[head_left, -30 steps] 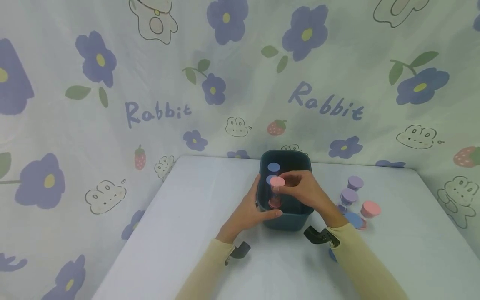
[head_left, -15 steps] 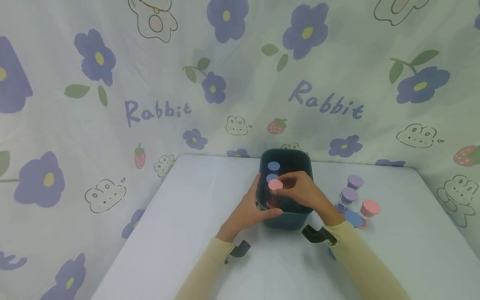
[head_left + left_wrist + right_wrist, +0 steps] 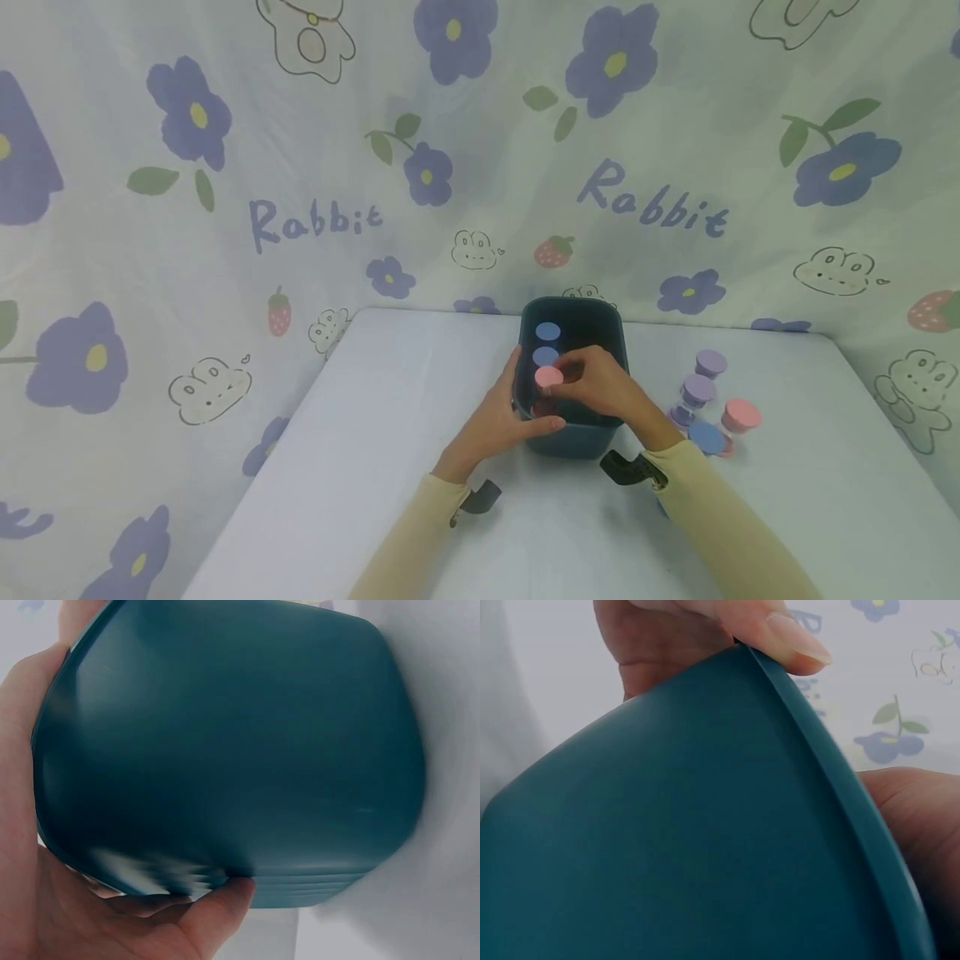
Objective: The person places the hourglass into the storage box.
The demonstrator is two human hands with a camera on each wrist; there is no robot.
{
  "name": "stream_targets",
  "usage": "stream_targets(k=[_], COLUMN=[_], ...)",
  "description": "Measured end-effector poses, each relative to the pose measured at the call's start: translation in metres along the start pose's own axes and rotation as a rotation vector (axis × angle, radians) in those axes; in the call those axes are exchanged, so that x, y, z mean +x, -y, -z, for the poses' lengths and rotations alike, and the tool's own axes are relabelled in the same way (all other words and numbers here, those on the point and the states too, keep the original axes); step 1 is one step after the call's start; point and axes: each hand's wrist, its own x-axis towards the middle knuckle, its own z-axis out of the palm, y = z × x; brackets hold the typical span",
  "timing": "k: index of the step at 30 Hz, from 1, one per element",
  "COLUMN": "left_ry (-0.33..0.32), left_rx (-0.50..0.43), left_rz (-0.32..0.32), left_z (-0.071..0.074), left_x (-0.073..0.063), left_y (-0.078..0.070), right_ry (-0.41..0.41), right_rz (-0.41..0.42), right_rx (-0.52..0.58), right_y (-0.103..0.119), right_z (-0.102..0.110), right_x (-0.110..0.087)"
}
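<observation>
A dark teal bin point(image 3: 576, 443) stands on the white table, seen close up as a teal wall point(image 3: 247, 750) in the left wrist view. My left hand point(image 3: 491, 423) grips its near left corner, thumb over the front rim and fingers along the side. Inside the bin, my right hand point(image 3: 596, 385) pinches a small pink-lidded cup point(image 3: 549, 377). Two blue-lidded cups point(image 3: 547, 332) stand behind it along the left wall. Nearer the front, another pink-topped cup point(image 3: 543, 407) is partly hidden. The bin's wall point(image 3: 675, 825) blocks the held cup from the right wrist view.
Right of the bin stand several small clear cups: purple-lidded point(image 3: 699, 390), pink-lidded point(image 3: 742, 415) and blue-lidded point(image 3: 707, 437). One blue piece point(image 3: 663, 507) is mostly hidden by the right sleeve. A patterned cloth point(image 3: 480, 167) hangs behind the table.
My right hand has brought the pink-lidded cup slightly left and lower, over the row in the bin. My left hand keeps its grip on the bin.
</observation>
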Motion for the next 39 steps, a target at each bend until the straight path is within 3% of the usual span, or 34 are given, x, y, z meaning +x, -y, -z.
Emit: stream_targets(k=[14, 22, 28, 39], left_ry=[-0.007, -0.003, -0.007, -0.011], left_rx=[-0.002, -0.03, -0.017, -0.014], left_rz=[0.002, -0.047, -0.05, -0.077], left_z=[-0.0012, -0.0014, -0.0015, -0.0011], left_x=[0.0003, 0.0033, 0.0037, 0.005], left_y=[0.0005, 0.0019, 0.0018, 0.0014], right_ry=[0.03, 0.059, 0.066, 0.074], right_rz=[-0.013, 0.011, 0.027, -0.027], right_rx=[-0.059, -0.087, -0.105, -0.125], right_y=[0.0022, -0.0002, -0.0006, 0.0047], right_z=[-0.0018, -0.0038, -0.0048, -0.0065], right_x=[0.002, 0.0038, 0.0051, 0.0045])
